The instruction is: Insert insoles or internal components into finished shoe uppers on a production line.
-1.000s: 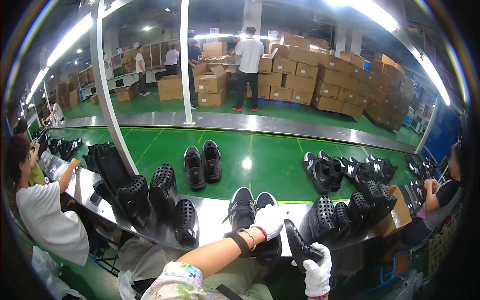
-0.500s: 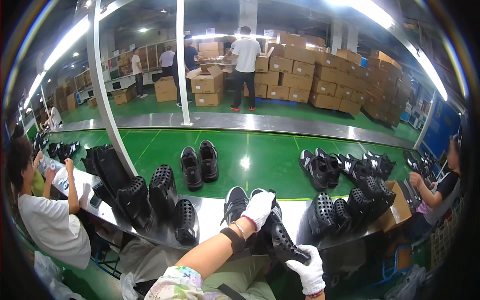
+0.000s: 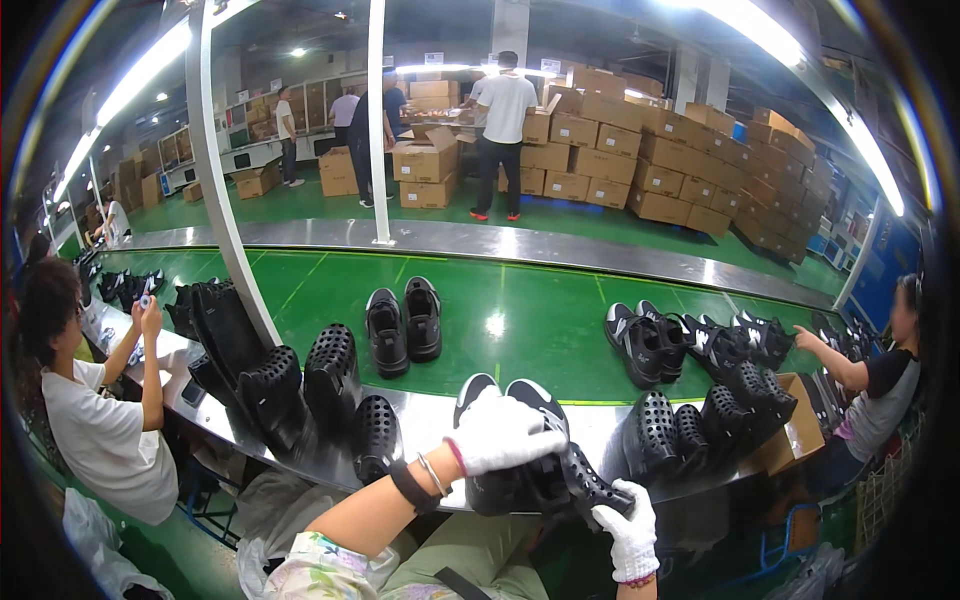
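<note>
My right hand [image 3: 630, 535], in a white glove, grips the lower end of a black shoe-shaped form with rows of round holes [image 3: 592, 480]. The form tilts beside a pair of black sneakers with pale toes [image 3: 535, 395] on the metal table edge before me. My left hand [image 3: 505, 437], also gloved, reaches across these sneakers with its fingers stretched to the right. It covers their middle parts, so whether it touches them is hard to see.
Perforated black forms stand left [image 3: 332, 370] and right [image 3: 652, 435] along the metal edge [image 3: 420, 420]. Sneakers rest on the green conveyor belt [image 3: 500, 330], one pair [image 3: 405, 325] straight ahead. An open carton [image 3: 797, 425] is at right. Co-workers sit on both sides [image 3: 105, 420].
My left hand has come away from the upper end of the perforated form and moved left over the sneakers. My right hand keeps its hold on the form, now beside the sneakers.
</note>
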`<state>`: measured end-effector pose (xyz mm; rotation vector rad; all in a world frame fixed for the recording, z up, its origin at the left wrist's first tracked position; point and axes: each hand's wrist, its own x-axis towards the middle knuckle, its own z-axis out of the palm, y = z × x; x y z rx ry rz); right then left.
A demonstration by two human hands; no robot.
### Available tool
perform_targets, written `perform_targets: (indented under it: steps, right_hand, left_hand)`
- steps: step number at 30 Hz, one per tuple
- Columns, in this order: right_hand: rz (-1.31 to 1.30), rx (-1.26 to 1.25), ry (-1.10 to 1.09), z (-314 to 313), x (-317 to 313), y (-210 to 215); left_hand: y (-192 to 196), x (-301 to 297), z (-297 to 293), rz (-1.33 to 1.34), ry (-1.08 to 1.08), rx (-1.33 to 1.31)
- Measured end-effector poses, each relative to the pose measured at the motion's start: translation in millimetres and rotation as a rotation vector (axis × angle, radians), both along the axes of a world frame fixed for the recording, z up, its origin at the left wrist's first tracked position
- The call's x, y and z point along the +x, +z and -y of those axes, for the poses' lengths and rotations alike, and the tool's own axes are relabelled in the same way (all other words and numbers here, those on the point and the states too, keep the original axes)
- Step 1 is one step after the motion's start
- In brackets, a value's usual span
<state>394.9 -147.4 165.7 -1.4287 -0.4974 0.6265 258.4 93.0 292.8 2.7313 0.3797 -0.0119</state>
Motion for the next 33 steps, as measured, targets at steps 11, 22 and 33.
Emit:
perform_targets:
  steps: [11,22,33]
  right_hand:
    - [0.083,-0.038,0.045,6,7,19]
    - [0.543,-0.423,0.385,-7,9,110]
    - [1.129,-0.683,0.392,-85,8,74]
  left_hand:
    - [-86,37,39,0.063,0.257,0.261]
    - [-75,33,-5,0.208,0.273,0.156]
    - [-88,60,-4,0.244,0.07,0.124]
